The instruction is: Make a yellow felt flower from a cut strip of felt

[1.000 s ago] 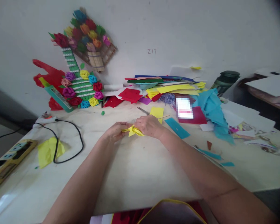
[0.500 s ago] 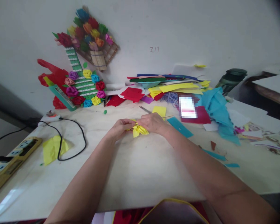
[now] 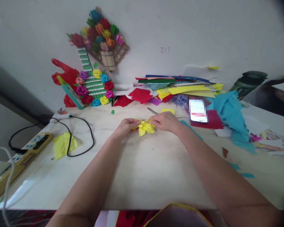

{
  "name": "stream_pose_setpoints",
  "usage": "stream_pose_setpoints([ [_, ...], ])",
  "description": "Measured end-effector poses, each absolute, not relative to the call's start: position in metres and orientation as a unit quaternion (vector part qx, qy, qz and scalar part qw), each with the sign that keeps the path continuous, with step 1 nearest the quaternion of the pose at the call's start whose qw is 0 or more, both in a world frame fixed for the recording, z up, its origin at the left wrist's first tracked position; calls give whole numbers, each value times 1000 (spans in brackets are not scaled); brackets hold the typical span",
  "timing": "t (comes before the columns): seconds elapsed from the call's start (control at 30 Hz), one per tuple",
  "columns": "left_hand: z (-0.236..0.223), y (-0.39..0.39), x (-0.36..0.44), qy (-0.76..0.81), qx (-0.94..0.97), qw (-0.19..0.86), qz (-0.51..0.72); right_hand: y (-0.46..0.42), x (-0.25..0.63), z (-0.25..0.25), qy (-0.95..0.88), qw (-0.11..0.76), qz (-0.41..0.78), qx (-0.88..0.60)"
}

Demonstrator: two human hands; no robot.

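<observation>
A yellow paper flower (image 3: 146, 127) with flared petals is held between both hands, over the middle of the table. My left hand (image 3: 127, 126) pinches its left side, fingers closed. My right hand (image 3: 166, 121) is closed on its upper right side, and the fingertips partly hide what they grip. A thin stick pokes out beyond the right hand. Just behind that hand lie scissors (image 3: 152, 110), of which only the blades show, and a yellow paper piece (image 3: 168, 111). A blue paper strip (image 3: 191, 129) is partly covered by the right forearm.
A yellow crumpled sheet (image 3: 61, 146) lies left under a black cable (image 3: 92, 142), near a power strip (image 3: 29, 151). Paper flower decorations (image 3: 94, 85) lean on the wall. Stacked coloured paper (image 3: 180, 85), a lit phone (image 3: 198, 111), blue crepe paper (image 3: 229, 108) and a dark bottle (image 3: 248, 83) stand right.
The view has shifted, so everything appears further right. My right hand has drawn slightly away from the left, and more of the yellow flower's spread petals shows.
</observation>
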State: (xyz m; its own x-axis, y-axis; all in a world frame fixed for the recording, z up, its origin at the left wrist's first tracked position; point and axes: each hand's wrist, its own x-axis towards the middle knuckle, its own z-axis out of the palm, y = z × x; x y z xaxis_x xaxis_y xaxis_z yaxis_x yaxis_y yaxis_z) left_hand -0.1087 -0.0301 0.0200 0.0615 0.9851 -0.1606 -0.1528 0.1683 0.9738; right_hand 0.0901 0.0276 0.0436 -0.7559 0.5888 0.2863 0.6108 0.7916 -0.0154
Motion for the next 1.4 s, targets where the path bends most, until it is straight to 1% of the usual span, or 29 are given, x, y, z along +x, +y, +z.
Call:
stream_pose_setpoints([
  [0.1, 16, -27, -112, 482, 422, 580, 502, 32, 94, 46, -913, 142, -47, -379],
  [0.2, 11, -24, -115, 470, 415, 562, 539, 35, 93, 47, -867, 196, -17, -459],
  [0.3, 9, -22, -117, 462, 404, 546, 570, 35, 90, 48, -827, 236, 102, -500],
  [0.43, 10, -21, -116, 443, 399, 543, 591, 28, 84, 49, -792, 219, 312, -478],
  [0.53, 13, -23, -113, 426, 387, 550, 605, 25, 79, 45, -755, 230, 391, -474],
  [0.67, 17, -25, -108, 426, 369, 553, 613, 25, 75, 38, -708, 257, 451, -479],
  [0.77, 18, -26, -104, 426, 360, 559, 613, 26, 74, 36, -681, 280, 468, -489],
  [1.0, 13, -25, -100, 408, 361, 587, 599, 29, 70, 33, -636, 332, 466, -518],
  [1.23, 14, -26, -99, 427, 342, 587, 597, 29, 70, 31, -630, 350, 482, -498],
  [1.4, 11, -24, -99, 452, 362, 580, 574, 30, 67, 29, -626, 351, 451, -530],
])
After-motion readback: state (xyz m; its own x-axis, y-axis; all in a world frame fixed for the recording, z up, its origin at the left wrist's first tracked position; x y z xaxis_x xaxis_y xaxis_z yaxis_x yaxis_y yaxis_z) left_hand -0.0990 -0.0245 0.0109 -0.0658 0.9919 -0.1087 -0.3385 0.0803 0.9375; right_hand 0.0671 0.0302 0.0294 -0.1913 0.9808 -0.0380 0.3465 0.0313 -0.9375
